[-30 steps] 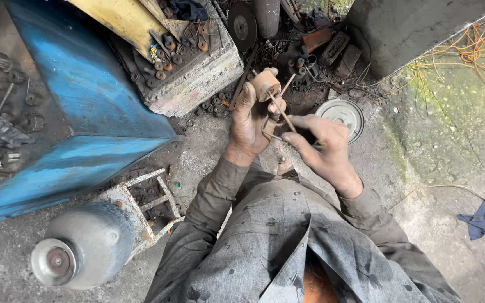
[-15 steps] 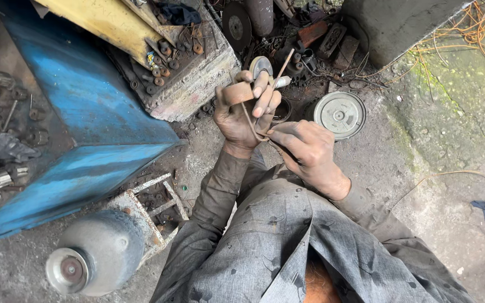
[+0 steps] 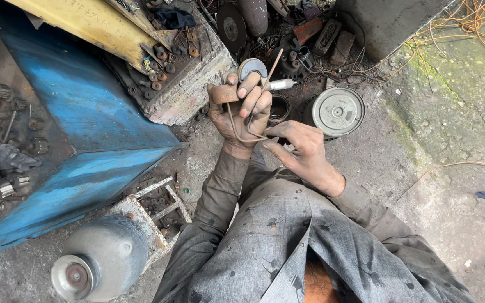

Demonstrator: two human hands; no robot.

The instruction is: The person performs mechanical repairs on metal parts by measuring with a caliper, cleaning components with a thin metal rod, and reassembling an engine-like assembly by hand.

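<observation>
Left hand (image 3: 243, 109) higher now, round metal disc (image 3: 338, 110) beside.

Grimy work clothes, bare hands

Left hand (image 3: 242, 109) and right hand (image 3: 301, 151) are bare and dirty; long grey sleeves (image 3: 220, 191) are creased and flecked with dark spots.

This is a rough repair workshop or scrap-metal yard, worked at ground level on a cracked, grimy concrete floor (image 3: 450, 185) with moss along its far edge. A dented blue metal casing (image 3: 85, 134) and a yellow painted panel (image 3: 85, 19) fill the left side. A shallow tray (image 3: 181, 90) holds rusty nuts, washers and small fittings. Greasy machine parts, a grinding disc (image 3: 232, 25) and a round metal cover (image 3: 338, 110) lie heaped at the far edge. A grey gas cylinder (image 3: 99, 261) lies near a small white frame (image 3: 152, 205), and tangled orange wire (image 3: 472, 22) is piled in the far right corner.
</observation>
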